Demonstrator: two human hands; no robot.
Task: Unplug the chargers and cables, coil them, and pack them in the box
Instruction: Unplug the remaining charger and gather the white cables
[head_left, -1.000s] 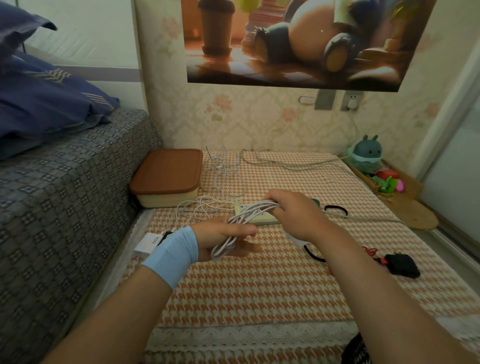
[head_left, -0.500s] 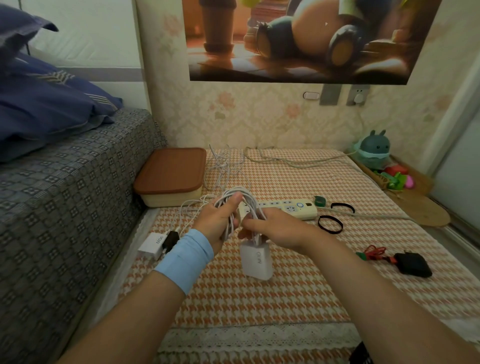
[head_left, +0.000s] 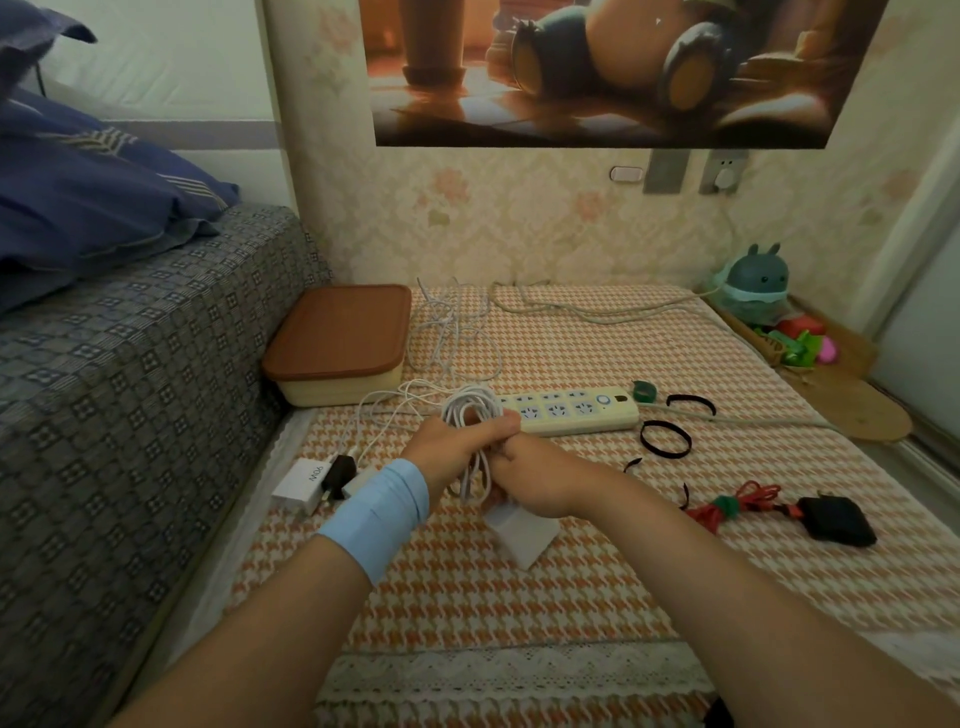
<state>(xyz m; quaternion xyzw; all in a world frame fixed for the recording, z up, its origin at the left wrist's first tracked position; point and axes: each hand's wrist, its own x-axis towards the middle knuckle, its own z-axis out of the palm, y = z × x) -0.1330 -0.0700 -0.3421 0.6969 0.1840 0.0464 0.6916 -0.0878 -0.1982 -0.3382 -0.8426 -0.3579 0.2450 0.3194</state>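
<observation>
left hand (head_left: 457, 447) is clenched round the white cable (head_left: 470, 410), loops standing up above the fist, near the middle of the mat (head_left: 519, 597), just in front of the power strip (head_left: 571, 413). right hand (head_left: 540, 478) touches the left, fingers curled on the lower strands of the same cable, just above the white charger (head_left: 522, 535) on its end; can't tell if the charger touches the mat. change: a second ago the hands were apart with the cable stretched between them, right hand over the strip. half a second ago the loops were up and the charger dangled in clear view. now the hands are together, the slack is gathered in, and the charger is lower, half hidden under the right wrist. judgement: coiling of this cable is about done, next is probably tying it off; black straps (head_left: 665, 439) lie just right of the strip. box (head_left: 337, 338) sits at the far left corner of the mat, brown lid on, so it needs opening before this bundle goes in. also out: second white charger (head_left: 301, 480) at the left edge, loose cable (head_left: 452, 332) at the far edge beside the box, black charger (head_left: 836, 519) with its bundled red cable (head_left: 727, 506) near the right edge.
</observation>
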